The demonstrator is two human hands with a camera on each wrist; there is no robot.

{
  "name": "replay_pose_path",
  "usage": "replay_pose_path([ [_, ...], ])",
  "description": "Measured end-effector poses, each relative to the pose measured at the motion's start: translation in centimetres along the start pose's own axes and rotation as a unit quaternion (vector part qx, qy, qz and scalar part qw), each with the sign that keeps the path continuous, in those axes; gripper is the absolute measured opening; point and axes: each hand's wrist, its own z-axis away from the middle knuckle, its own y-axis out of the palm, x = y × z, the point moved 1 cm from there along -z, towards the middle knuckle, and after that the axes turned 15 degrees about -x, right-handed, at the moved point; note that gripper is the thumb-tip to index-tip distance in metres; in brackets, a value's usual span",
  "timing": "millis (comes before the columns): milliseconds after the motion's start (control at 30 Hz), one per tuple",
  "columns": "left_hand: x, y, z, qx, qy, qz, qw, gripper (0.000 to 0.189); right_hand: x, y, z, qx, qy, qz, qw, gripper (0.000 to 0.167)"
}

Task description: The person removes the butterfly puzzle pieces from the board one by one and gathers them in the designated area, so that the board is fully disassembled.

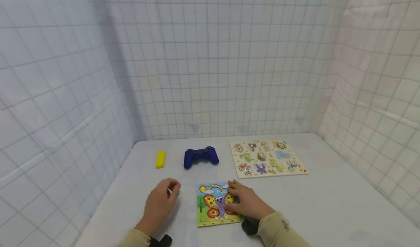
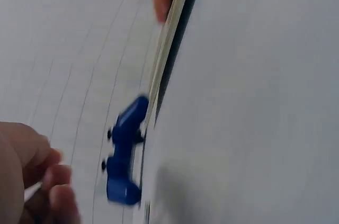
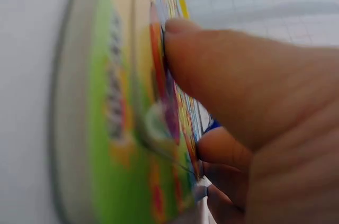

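Note:
In the head view, a square butterfly puzzle (image 1: 210, 212) lies flat, with a sun, rainbow and green border. My right hand (image 1: 247, 201) rests over its right side, thumb and fingers spread across the picture. Close up in the right wrist view, the thumb (image 3: 212, 60) touches the puzzle's face (image 3: 114, 171), and the other fingers bend beside it. To the left of the puzzle is my left hand (image 1: 160, 199), its fingers loosely curled near the thumb. A small light-blue bit (image 1: 179, 192) shows beside its fingertips and a yellow bit (image 1: 150, 192) behind the hand, the rest hidden.
A blue game controller (image 1: 201, 156) lies beyond the puzzle, with a yellow block (image 1: 160, 160) to its left. At the back right lies an animal puzzle board (image 1: 269, 159). White gridded cloth walls (image 1: 213, 65) enclose the white table (image 1: 328, 210) at the back and sides.

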Motion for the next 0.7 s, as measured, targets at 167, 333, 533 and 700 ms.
replay_pose_path([
  [167,-5.2,3.0,1.2,0.186,0.004,0.116,0.9757,0.006,-0.9,0.0,0.4,-0.006,0.010,-0.020,0.9997,0.079],
  [333,-8.4,6.1,0.1,0.225,0.050,0.114,0.9663,0.010,-1.4,-0.2,0.4,-0.026,0.008,-0.046,0.9986,0.083],
  [533,-8.1,9.2,-0.7,0.219,0.044,0.097,0.9697,0.013,-1.8,-0.5,0.2,-0.071,0.033,-0.092,0.9926,0.091],
  [700,-7.3,10.7,-0.1,0.197,0.041,0.099,0.9744,0.008,-2.2,-0.8,0.5,-0.051,0.044,-0.046,0.9967,0.088],
])
